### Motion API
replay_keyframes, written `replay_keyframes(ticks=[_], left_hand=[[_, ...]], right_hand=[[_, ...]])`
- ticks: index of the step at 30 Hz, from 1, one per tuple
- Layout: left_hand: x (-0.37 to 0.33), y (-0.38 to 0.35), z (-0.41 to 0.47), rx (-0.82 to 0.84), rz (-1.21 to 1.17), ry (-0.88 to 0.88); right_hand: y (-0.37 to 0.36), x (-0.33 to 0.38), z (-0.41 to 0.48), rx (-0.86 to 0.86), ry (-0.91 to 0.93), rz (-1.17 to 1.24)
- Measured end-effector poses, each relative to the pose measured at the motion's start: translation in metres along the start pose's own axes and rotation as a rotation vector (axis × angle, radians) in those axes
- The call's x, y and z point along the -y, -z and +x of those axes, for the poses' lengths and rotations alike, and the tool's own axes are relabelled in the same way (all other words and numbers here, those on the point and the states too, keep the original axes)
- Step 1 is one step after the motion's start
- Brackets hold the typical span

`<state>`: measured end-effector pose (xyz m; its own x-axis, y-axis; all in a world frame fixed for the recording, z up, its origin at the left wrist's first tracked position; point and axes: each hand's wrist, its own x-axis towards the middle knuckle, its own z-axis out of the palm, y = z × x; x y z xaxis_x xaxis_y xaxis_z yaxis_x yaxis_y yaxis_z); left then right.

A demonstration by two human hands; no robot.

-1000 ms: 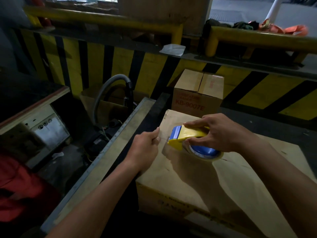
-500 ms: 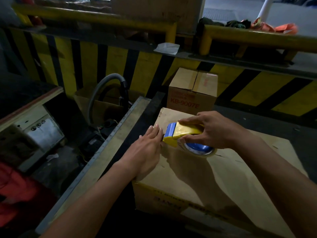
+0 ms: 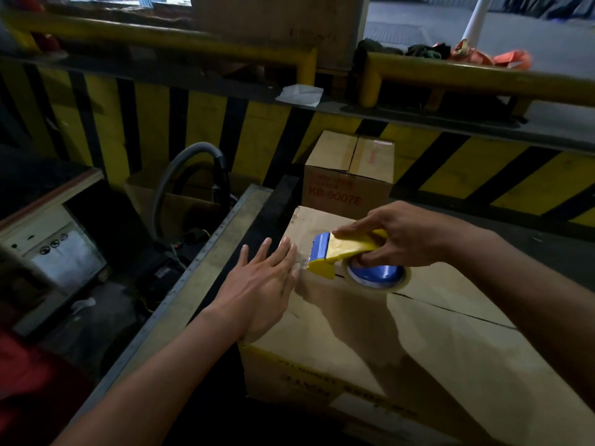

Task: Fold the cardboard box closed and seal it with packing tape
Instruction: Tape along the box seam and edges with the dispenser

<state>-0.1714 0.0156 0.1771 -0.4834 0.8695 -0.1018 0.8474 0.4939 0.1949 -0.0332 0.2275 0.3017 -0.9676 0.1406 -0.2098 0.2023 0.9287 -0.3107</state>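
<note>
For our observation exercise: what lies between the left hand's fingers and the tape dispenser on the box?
In the head view, a strip of clear tape spans from the tape dispenser to the left hand, over the cardboard box.

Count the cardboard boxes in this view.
3: the large box being taped, a smaller printed box right behind it, and an open box behind the grey hose on the left. The brown slab at top centre may be a fourth.
</note>
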Motion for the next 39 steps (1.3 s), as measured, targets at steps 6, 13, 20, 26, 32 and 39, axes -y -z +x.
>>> replay_keyframes(ticks=[6,13,20,26,32,39], left_hand=[[-0.006,0.003,-0.002,0.043,-0.004,0.018],[-0.01,0.007,-0.004,0.049,-0.005,0.011],[-0.021,0.016,0.007,0.079,0.097,-0.006],[-0.057,0.018,0.016,-0.036,0.103,-0.128],[-0.06,0.003,0.014,0.016,0.109,-0.161],[-0.057,0.0,0.015,-0.066,0.0,-0.131]], right_hand=[[0.0,-0.003,-0.015,0.014,-0.013,-0.008],[0.0,-0.015,-0.04,0.014,-0.091,-0.049],[-0.01,-0.016,-0.059,-0.019,-0.138,-0.18],[-0.009,-0.012,-0.052,-0.023,-0.142,-0.174],[-0.012,-0.018,-0.049,-0.007,-0.184,-0.101],[0.0,-0.02,-0.057,-0.046,-0.2,-0.034]])
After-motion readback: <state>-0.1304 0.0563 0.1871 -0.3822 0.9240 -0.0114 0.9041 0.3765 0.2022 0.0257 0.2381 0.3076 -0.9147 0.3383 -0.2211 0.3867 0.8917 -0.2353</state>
